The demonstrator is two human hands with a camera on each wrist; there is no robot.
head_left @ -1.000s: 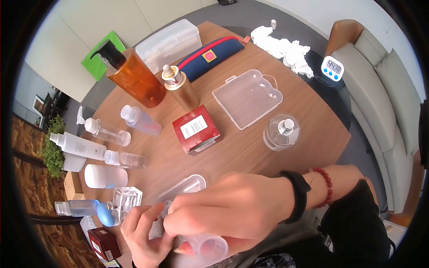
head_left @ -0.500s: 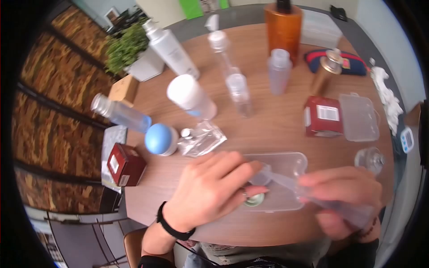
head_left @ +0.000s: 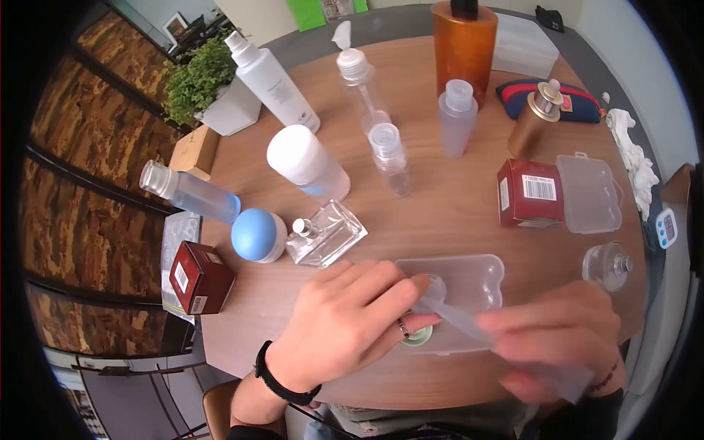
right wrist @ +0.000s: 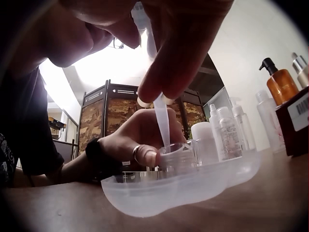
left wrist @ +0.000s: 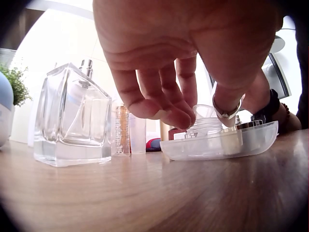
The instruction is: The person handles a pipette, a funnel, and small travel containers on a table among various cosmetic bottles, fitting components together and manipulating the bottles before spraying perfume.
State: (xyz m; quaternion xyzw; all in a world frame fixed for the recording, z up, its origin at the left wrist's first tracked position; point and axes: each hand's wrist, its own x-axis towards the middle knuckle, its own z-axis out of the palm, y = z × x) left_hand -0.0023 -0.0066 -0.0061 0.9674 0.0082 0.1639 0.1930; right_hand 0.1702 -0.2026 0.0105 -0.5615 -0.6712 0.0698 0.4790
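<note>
My left hand (head_left: 352, 315) pinches a small clear jar (head_left: 433, 287) between thumb and fingers, inside a translucent tray (head_left: 480, 268). A pale green round item (head_left: 419, 336) lies in that tray below the thumb. My right hand (head_left: 561, 330) grips a translucent tapered piece (head_left: 458, 319), blurred at its wide end. In the right wrist view the narrow tip of the tapered piece (right wrist: 162, 121) reaches down into the jar's mouth (right wrist: 177, 157). Fingers of the left hand (left wrist: 169, 92) touch the jar (left wrist: 205, 126) in the left wrist view.
A glass perfume bottle (head_left: 330, 233) and a blue-capped jar (head_left: 257, 235) lie left of the tray. Farther back stand several bottles, among them an amber one (head_left: 464, 55). A red box (head_left: 529, 192), a clear lid (head_left: 589, 194) and a round glass bottle (head_left: 606, 265) are at the right.
The head view has swung left over the table. Both hands have separated from their overlapped pose; the left now holds the jar in the tray, the right the tapered piece at its mouth.
</note>
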